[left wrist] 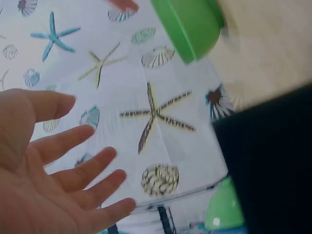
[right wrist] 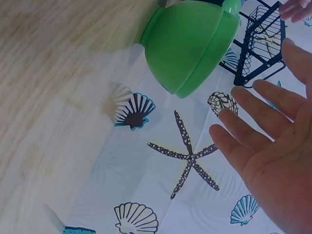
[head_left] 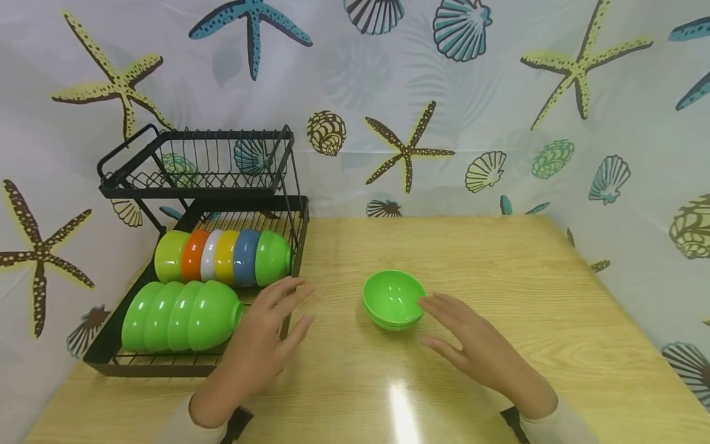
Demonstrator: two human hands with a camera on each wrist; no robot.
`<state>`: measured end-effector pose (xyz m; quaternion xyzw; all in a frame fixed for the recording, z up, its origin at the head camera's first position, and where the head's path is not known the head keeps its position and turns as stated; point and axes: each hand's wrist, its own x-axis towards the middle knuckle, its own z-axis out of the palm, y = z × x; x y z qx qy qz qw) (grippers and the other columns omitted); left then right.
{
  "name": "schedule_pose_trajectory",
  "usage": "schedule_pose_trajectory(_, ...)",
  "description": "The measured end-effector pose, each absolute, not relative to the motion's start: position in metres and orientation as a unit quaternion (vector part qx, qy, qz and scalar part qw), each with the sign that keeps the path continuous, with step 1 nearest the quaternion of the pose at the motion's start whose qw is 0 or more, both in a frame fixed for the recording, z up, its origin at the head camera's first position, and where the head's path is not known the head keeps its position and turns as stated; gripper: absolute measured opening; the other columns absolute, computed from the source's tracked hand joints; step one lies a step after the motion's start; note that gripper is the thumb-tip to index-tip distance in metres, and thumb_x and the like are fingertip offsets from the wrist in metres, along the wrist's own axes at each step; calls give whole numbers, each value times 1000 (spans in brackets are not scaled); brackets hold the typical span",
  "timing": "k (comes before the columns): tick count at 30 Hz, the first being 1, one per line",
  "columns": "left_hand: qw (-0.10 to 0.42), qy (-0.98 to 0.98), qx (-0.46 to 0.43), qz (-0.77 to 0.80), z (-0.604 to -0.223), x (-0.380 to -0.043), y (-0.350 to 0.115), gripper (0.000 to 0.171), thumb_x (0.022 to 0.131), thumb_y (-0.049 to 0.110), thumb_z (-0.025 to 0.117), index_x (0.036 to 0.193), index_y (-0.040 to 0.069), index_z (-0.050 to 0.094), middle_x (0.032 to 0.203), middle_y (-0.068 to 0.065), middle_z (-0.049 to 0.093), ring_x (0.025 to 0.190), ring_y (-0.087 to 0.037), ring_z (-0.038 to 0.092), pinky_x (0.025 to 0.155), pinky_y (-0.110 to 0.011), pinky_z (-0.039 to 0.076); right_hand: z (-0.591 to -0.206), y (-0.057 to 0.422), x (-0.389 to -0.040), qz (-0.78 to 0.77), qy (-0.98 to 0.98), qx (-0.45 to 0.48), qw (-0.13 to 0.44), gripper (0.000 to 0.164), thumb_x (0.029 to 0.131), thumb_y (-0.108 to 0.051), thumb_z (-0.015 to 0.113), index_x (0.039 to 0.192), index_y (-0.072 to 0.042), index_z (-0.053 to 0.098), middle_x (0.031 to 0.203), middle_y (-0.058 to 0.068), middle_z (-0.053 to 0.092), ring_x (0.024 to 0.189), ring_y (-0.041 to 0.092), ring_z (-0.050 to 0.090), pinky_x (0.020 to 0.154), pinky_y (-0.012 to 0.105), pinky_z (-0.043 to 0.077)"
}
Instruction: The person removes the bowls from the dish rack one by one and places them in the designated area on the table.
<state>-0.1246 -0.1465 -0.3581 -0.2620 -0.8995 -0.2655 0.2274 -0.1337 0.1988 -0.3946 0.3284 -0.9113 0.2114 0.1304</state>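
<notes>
Two nested green bowls (head_left: 392, 299) stand upright on the wooden table, between my hands. My right hand (head_left: 471, 342) hovers at their right rim with its fingers extended; in the head view its fingertips overlap that rim. Nothing is in its palm in the right wrist view, where the bowls (right wrist: 185, 46) show from the side. My left hand (head_left: 269, 333), fingers spread, is held over the right front edge of the black dish rack (head_left: 161, 370) and holds nothing. Beside it, a row of green bowls (head_left: 211, 314) lies on edge in the rack's lower tier.
Behind that row, several bowls (head_left: 224, 256) in yellow-green, orange, white, yellow, blue and green stand on edge. The rack's upper basket (head_left: 194, 191) overhangs the back of the lower tier. A curtain (head_left: 344, 80) printed with starfish and shells hangs behind the table (head_left: 499, 265).
</notes>
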Motion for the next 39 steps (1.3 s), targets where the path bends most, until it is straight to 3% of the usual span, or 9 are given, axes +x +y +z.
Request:
schedule_pose_trajectory(12, 197, -941, -170, -219, -342, -132, -190, 55, 87, 19, 71, 134, -2, 51, 139, -28, 42, 125, -47, 41, 96, -65, 40, -394, 212, -124, 226, -925, 289, 95, 60, 94, -31, 62, 146, -11, 40, 147, 9, 43, 136, 35, 36, 105, 57, 37)
schedule_pose_trajectory(21, 113, -972, -78, -192, -338, -130, -208, 64, 93, 30, 63, 141, -6, 41, 142, -38, 32, 126, -58, 32, 95, -73, 33, -398, 215, -124, 225, -924, 291, 104, 61, 92, -29, 65, 145, -11, 42, 145, 9, 45, 135, 35, 37, 105, 57, 37)
schedule_pose_trajectory(31, 104, -974, -57, -191, -342, -124, -223, 66, 93, 25, 62, 134, -21, 38, 139, -41, 33, 123, -57, 36, 97, -70, 35, -397, 219, -126, 221, -931, 277, 90, 61, 93, -31, 63, 145, -9, 41, 146, 12, 43, 136, 38, 35, 104, 59, 36)
schedule_pose_trajectory(39, 84, -978, -38, -186, -347, -120, -235, 69, 93, 25, 63, 136, -21, 34, 136, -42, 34, 123, -56, 36, 98, -69, 35, -395, 219, -129, 217, -931, 282, 85, 60, 94, -31, 62, 146, -9, 40, 147, 12, 43, 136, 39, 34, 104, 61, 36)
